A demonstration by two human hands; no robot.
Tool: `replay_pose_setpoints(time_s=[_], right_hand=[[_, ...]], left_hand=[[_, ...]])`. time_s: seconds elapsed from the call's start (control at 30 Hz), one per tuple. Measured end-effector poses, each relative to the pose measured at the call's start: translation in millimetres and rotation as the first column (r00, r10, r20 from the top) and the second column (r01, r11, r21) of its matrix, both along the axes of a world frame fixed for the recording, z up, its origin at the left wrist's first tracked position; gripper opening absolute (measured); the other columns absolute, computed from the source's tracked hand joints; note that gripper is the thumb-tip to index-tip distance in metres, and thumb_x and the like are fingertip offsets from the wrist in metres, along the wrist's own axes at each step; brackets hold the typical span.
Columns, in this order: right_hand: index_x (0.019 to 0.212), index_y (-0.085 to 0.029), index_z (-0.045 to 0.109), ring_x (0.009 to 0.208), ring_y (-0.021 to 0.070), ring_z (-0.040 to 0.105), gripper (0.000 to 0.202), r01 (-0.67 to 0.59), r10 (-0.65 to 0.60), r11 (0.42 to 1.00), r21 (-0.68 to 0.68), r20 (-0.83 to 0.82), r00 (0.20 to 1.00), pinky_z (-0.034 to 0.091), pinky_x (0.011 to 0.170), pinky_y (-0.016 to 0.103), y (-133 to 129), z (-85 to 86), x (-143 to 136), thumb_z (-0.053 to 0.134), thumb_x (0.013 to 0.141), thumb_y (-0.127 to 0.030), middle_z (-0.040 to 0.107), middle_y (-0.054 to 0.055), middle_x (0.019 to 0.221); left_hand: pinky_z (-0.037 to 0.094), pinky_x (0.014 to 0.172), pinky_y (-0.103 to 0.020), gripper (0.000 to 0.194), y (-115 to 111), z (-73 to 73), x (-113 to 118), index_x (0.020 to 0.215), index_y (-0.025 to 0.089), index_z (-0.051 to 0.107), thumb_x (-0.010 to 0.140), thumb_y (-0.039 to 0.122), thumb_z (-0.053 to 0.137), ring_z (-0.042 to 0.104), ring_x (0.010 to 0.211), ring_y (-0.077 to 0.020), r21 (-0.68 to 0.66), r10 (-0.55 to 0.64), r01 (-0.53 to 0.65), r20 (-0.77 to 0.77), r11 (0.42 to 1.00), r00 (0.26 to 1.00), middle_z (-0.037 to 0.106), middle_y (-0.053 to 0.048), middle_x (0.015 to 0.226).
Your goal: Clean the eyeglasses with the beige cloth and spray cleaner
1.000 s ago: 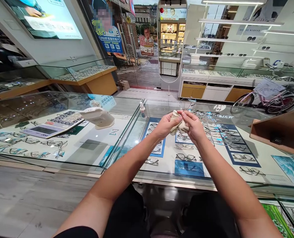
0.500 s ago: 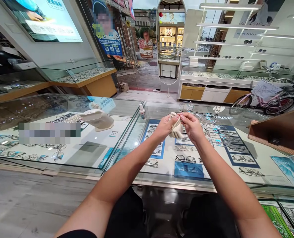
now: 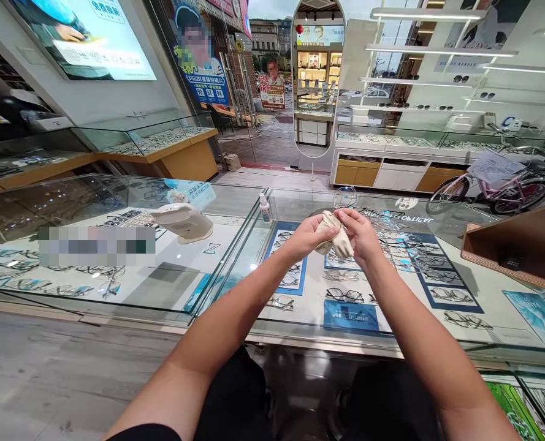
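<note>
Above the glass counter, my left hand [image 3: 308,237] is closed around a crumpled cream cloth [image 3: 334,236], thumb pressed on its front. Right beside it, my right hand [image 3: 360,231] has its fingers and thumb pinched together at the cloth's upper right edge. Whatever lies between those fingertips is too small and too covered to make out. Some of the cloth hangs below the hands. A small white spray bottle [image 3: 265,208] stands upright on the counter, left of my hands.
Under the counter glass [image 3: 300,327] lie several eyeglasses [image 3: 344,294] on blue-edged trays. A white scanner-like device [image 3: 184,222] stands to the left. At right are a brown wooden stand [image 3: 511,245] and, beyond, a pink bicycle [image 3: 506,177]. An oval mirror [image 3: 318,79] stands behind.
The cloth has been turned and bunched, and more of it shows between my hands. Both hands have shifted slightly, and the left thumb now lies over the cloth's front.
</note>
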State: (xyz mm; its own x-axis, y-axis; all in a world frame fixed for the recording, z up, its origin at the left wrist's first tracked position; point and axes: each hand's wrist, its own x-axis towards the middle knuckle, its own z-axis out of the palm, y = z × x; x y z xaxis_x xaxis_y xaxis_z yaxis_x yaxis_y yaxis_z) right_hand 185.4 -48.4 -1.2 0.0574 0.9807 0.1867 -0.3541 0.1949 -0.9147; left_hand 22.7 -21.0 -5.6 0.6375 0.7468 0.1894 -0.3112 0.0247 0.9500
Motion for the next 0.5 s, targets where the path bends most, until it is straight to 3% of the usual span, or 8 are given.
replay_pose_setpoints(time_s=[0.13,0.3,0.4,0.5], right_hand=[[0.083,-0.026,0.079,0.083,0.0179,0.065,0.031,0.045,-0.045,0.999,0.009,-0.02,0.999,0.051,0.077,0.032,-4.6,1.7,-6.3,0.093,0.068,-0.05,0.078,0.002,0.092],[0.082,-0.027,0.082,0.086,0.0184,0.063,0.03,0.052,-0.054,0.998,0.042,0.044,0.998,0.048,0.077,0.031,-5.7,2.3,-6.9,0.093,0.068,-0.052,0.079,0.002,0.092],[0.081,-0.027,0.083,0.082,0.0175,0.06,0.032,0.076,-0.078,0.996,0.044,0.045,0.996,0.048,0.077,0.032,-4.3,3.1,-4.8,0.095,0.065,-0.052,0.078,0.001,0.09],[0.08,-0.027,0.083,0.078,0.0168,0.059,0.036,0.089,-0.09,0.996,-0.007,-0.024,0.996,0.047,0.073,0.032,-3.0,5.1,-3.6,0.098,0.059,-0.052,0.077,0.001,0.086]], left_hand=[[0.043,0.063,-0.023,0.055,-0.2,-2.0,5.4,0.106,0.013,0.068,0.082,0.06,0.084,0.055,0.065,-0.0095,0.064,0.138,-0.138,0.001,0.988,0.99,0.064,0.0,0.08],[0.04,0.062,-0.024,0.062,2.0,-2.1,8.8,0.1,0.011,0.072,0.083,0.071,0.077,0.053,0.067,-0.0105,0.076,0.259,-0.26,0.018,0.963,0.966,0.065,-0.001,0.077],[0.039,0.06,-0.023,0.065,3.9,-2.7,7.6,0.092,0.012,0.069,0.08,0.075,0.076,0.05,0.062,-0.009,0.041,0.229,-0.228,-0.001,0.973,0.973,0.062,0.001,0.072],[0.044,0.063,-0.023,0.064,4.5,-2.5,4.2,0.096,0.013,0.067,0.077,0.072,0.081,0.055,0.065,-0.0097,-0.013,0.131,-0.131,-0.003,0.991,0.991,0.066,-0.001,0.077]])
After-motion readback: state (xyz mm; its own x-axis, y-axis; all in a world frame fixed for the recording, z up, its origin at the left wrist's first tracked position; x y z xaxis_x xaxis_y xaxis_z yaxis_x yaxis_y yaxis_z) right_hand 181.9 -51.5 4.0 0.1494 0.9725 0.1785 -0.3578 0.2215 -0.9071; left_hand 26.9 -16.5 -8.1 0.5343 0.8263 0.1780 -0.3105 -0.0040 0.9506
